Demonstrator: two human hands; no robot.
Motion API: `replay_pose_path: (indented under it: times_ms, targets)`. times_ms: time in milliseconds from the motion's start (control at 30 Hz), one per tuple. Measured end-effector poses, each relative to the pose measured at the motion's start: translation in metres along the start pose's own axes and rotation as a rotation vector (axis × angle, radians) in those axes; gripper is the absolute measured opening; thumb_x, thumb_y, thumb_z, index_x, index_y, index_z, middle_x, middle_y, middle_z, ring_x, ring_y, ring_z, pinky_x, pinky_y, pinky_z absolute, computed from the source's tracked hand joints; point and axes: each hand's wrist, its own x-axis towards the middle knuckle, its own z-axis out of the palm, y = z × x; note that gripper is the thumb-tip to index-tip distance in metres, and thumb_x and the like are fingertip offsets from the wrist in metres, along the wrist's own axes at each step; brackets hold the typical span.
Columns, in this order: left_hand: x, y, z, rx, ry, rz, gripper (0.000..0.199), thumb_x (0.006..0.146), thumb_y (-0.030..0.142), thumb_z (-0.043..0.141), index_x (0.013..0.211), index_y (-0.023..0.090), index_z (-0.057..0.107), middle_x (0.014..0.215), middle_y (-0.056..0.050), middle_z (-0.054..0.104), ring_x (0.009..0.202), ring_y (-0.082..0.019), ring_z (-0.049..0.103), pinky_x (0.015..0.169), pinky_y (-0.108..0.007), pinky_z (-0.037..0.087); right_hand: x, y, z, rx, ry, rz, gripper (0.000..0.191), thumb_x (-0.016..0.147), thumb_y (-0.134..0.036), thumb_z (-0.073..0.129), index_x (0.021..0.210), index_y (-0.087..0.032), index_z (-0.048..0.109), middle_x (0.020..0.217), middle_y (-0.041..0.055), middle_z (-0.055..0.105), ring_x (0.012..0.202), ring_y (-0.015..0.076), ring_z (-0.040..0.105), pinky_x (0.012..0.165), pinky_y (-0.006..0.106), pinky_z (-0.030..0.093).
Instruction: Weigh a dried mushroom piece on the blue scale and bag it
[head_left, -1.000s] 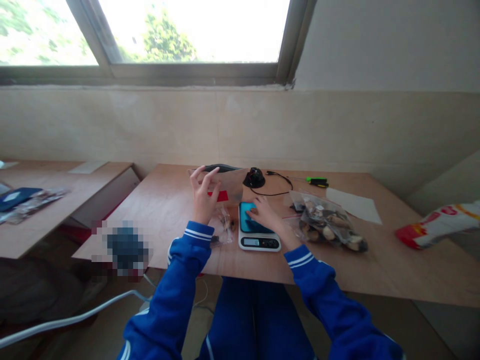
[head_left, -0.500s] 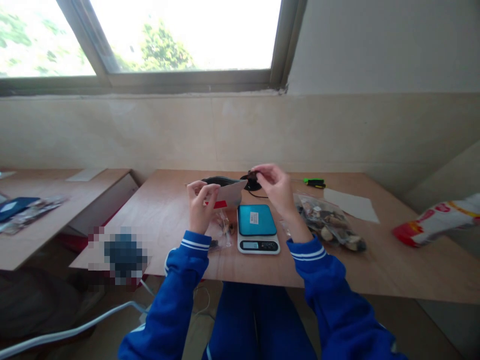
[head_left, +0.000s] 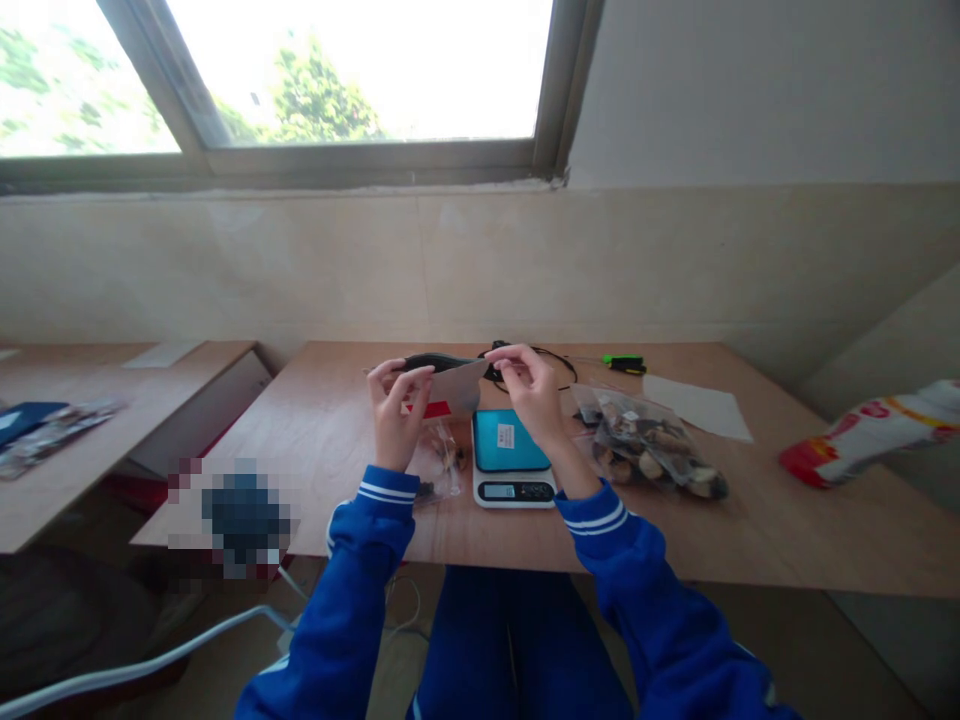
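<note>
Blue tracksuit sleeves: both cuffs lifted clear of the plywood counter, forearms angled inward toward the middle.

Left hand: fingers curled closed on the near edge of a clear plastic bag, gripping it firmly.

Right hand: fingers pinched together at the bag's far end, beside a black object; contact hard to make out, so bag or object uncertain.

Bag position: raised above the counter between both hands, probably spread to keep its dark upper edge taut.

Digital kitchen scale: teal-topped, placed centrally just below the hands, readout turned toward the person, likely for easy reading.

Nearby: small bag of pieces left of the scale; zip bag of dried mushrooms to its right, both within easy reach.
</note>
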Motion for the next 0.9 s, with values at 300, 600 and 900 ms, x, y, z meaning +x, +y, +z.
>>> replay_pose_path:
  times_ms: [300, 600, 900]
  targets:
    - [-0.049, -0.022, -0.002, 0.127, 0.183, -0.414, 0.033, 0.084, 0.022, 0.054, 0.115, 0.014, 0.054, 0.119, -0.014, 0.042, 0.083, -0.015, 0.054, 0.077, -0.035, 0.052, -0.061, 0.063, 0.012, -0.642, -0.645, -0.014, 0.031, 0.079, -0.002, 0.043, 0.099, -0.012, 0.065, 0.105, 0.0122, 0.062, 0.105, 0.0219, 0.053, 0.096, 0.038, 0.041]
    - [-0.118, -0.054, -0.013, 0.525, -0.269, -0.809, 0.031, 0.087, 0.039, 0.047, 0.099, 0.016, 0.064, 0.117, -0.019, 0.055, 0.111, -0.036, 0.05, 0.093, -0.058, 0.038, -0.068, 0.086, 0.03, -0.596, -0.948, -0.113, 0.037, 0.085, -0.009, 0.05, 0.121, -0.012, 0.059, 0.13, 0.0133, 0.057, 0.128, 0.023, 0.045, 0.112, 0.042, 0.03]
    - [-0.119, -0.067, -0.011, 0.071, -0.218, -0.679, 0.028, 0.086, 0.042, 0.037, 0.084, 0.019, 0.053, 0.079, -0.007, 0.063, 0.075, -0.022, 0.061, 0.074, -0.037, 0.049, -0.084, 0.099, 0.049, -0.886, -0.953, -0.24, 0.044, 0.086, -0.003, 0.05, 0.129, -0.012, 0.049, 0.126, 0.0184, 0.056, 0.115, 0.0259, 0.055, 0.096, 0.042, 0.046]
